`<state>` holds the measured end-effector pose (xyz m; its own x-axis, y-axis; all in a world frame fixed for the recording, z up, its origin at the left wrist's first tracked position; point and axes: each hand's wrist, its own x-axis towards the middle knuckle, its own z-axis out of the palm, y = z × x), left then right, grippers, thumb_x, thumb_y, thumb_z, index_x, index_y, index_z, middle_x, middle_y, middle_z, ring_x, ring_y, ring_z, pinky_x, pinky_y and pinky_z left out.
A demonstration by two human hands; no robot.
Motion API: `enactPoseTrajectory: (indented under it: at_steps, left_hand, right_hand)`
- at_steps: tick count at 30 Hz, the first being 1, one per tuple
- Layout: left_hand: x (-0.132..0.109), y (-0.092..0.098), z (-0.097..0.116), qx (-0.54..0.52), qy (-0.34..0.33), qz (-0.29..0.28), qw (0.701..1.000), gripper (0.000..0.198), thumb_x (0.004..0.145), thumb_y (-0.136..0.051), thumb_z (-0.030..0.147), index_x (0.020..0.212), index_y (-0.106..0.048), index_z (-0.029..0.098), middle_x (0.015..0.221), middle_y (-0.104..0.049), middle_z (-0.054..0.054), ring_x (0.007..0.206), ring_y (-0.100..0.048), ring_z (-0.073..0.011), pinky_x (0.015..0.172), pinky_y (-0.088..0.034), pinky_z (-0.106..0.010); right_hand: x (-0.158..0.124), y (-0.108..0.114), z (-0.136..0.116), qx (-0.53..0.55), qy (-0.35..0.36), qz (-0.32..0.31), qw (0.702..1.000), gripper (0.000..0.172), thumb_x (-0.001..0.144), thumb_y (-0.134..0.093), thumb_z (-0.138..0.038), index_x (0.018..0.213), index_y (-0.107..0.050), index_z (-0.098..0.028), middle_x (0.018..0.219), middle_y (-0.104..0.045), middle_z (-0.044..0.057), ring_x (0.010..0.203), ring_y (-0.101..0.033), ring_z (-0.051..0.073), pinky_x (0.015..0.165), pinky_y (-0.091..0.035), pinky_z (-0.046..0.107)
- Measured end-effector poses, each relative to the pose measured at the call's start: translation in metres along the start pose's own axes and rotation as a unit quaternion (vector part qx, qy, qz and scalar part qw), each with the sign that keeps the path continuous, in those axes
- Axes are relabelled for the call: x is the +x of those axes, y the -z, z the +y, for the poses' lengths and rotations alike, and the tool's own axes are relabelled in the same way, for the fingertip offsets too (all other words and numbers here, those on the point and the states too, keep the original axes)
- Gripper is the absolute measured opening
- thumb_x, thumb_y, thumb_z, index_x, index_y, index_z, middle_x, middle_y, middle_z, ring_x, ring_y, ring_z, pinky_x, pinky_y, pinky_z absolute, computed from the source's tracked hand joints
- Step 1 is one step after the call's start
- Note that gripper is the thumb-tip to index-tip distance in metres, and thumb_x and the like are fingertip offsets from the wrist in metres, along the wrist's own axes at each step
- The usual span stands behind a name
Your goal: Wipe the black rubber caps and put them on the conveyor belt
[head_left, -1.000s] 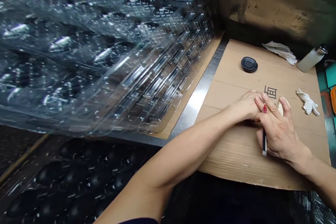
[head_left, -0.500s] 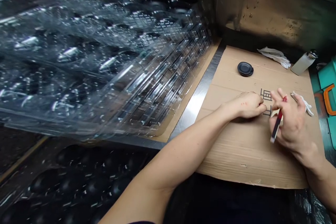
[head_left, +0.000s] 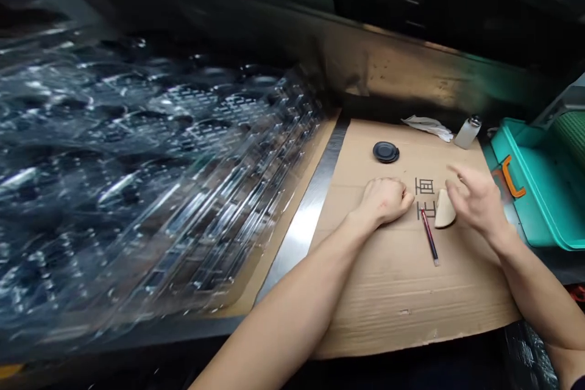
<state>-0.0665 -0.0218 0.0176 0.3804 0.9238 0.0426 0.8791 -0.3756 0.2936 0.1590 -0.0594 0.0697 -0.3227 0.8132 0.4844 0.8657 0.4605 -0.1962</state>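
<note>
My left hand (head_left: 388,200) rests on the cardboard sheet (head_left: 365,292) as a closed fist; whatever may be inside it is hidden. To its right lies a slim dark red and black pen (head_left: 429,237), over printed black characters. Beside the pen is a cream, half-round piece (head_left: 445,210), close to the fingertips of my right hand (head_left: 478,198). That hand hovers a little blurred, with its fingers apart and nothing in them. Beyond the left fist sits a round black lid-like disc (head_left: 386,152).
Stacked clear plastic trays (head_left: 183,195) fill the left side, up to a metal strip (head_left: 306,219). A white glove (head_left: 427,126) and a pale bottle (head_left: 468,132) stand at the back. On the right is a teal box (head_left: 539,195) with an orange handle.
The pen has left my right hand and now lies on the cardboard. My right fingers have spread. The view has swung up and to the right, bringing more of the teal box into sight.
</note>
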Motion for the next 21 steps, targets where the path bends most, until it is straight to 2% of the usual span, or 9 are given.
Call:
enactPoseTrajectory:
  at_steps: [2,4,6,8,12,14,16,18,21]
  left_hand:
    - [0.001,-0.001,0.0,-0.002,-0.006,0.002,1.0,0.039,0.093,-0.043,0.037,0.08,-0.076,0.019,0.1,-0.08,-0.013,0.091,-0.075,-0.03,0.076,-0.049,-0.037]
    - [0.001,-0.001,0.001,-0.003,-0.007,0.003,1.0,0.039,0.093,-0.043,0.036,0.08,-0.075,0.02,0.101,-0.08,-0.013,0.091,-0.075,-0.0298,0.076,-0.049,-0.037]
    - [0.001,-0.001,0.001,-0.006,-0.003,0.003,1.0,0.038,0.093,-0.043,0.035,0.08,-0.075,0.02,0.101,-0.08,-0.013,0.092,-0.075,-0.0297,0.076,-0.049,-0.037]
    - [0.0,-0.002,0.001,-0.01,0.0,0.006,1.0,0.037,0.093,-0.043,0.034,0.081,-0.075,0.02,0.102,-0.08,-0.012,0.092,-0.075,-0.0295,0.077,-0.049,-0.037]
    - [0.001,-0.005,0.0,-0.011,-0.011,0.02,1.0,0.037,0.093,-0.044,0.035,0.081,-0.076,0.02,0.101,-0.08,-0.012,0.091,-0.075,-0.0296,0.078,-0.05,-0.037]
    - [0.001,-0.005,0.0,-0.011,-0.013,0.022,1.0,0.038,0.093,-0.044,0.035,0.082,-0.076,0.02,0.102,-0.08,-0.013,0.091,-0.075,-0.0299,0.078,-0.05,-0.038]
    - [0.001,-0.005,0.0,-0.013,-0.012,0.019,1.0,0.038,0.093,-0.044,0.035,0.083,-0.077,0.019,0.103,-0.08,-0.013,0.092,-0.075,-0.0302,0.078,-0.05,-0.038]
    - [0.001,-0.004,0.001,-0.015,-0.011,0.014,1.0,0.038,0.093,-0.044,0.035,0.083,-0.077,0.019,0.104,-0.08,-0.013,0.093,-0.075,-0.0301,0.077,-0.05,-0.038]
    - [0.001,-0.003,0.001,-0.013,-0.012,0.014,1.0,0.039,0.093,-0.044,0.035,0.084,-0.078,0.019,0.104,-0.08,-0.013,0.093,-0.075,-0.0291,0.078,-0.05,-0.037]
  right_hand:
    - [0.025,0.0,0.039,0.016,-0.086,0.095,0.992,0.053,0.095,-0.057,-0.037,0.146,-0.054,-0.024,0.139,-0.066,0.014,0.109,-0.068,0.028,0.099,-0.056,0.05]
    - [0.049,-0.005,0.077,0.015,-0.175,0.14,0.975,0.066,0.09,-0.059,-0.042,0.152,-0.046,-0.022,0.147,-0.059,0.016,0.113,-0.065,0.029,0.1,-0.056,0.05]
    - [0.066,-0.013,0.107,0.003,-0.235,0.153,0.96,0.073,0.088,-0.059,-0.042,0.154,-0.041,-0.018,0.151,-0.053,0.019,0.124,-0.06,0.031,0.106,-0.053,0.05]
    - [0.076,-0.02,0.124,-0.011,-0.258,0.133,0.957,0.078,0.085,-0.057,-0.038,0.157,-0.037,-0.017,0.153,-0.049,0.019,0.133,-0.055,0.032,0.112,-0.049,0.049]
    - [0.084,-0.022,0.135,-0.033,-0.259,0.056,0.964,0.095,0.075,-0.062,-0.03,0.164,-0.03,-0.025,0.158,-0.04,0.017,0.143,-0.046,0.036,0.116,-0.044,0.054]
    - [0.09,-0.019,0.138,-0.046,-0.265,0.017,0.963,0.098,0.071,-0.066,-0.029,0.164,-0.034,-0.031,0.164,-0.032,0.015,0.146,-0.041,0.041,0.115,-0.043,0.059]
    - [0.096,-0.017,0.141,-0.06,-0.277,-0.027,0.959,0.093,0.07,-0.067,-0.029,0.16,-0.043,-0.034,0.17,-0.026,0.012,0.147,-0.039,0.044,0.114,-0.043,0.062]
    - [0.101,-0.016,0.143,-0.078,-0.282,-0.055,0.955,0.087,0.07,-0.067,-0.028,0.154,-0.05,-0.036,0.171,-0.028,0.009,0.146,-0.04,0.045,0.113,-0.043,0.064]
    - [0.104,-0.016,0.147,-0.096,-0.269,-0.049,0.957,0.078,0.071,-0.066,-0.027,0.148,-0.057,-0.037,0.169,-0.033,0.008,0.144,-0.042,0.045,0.112,-0.042,0.068]
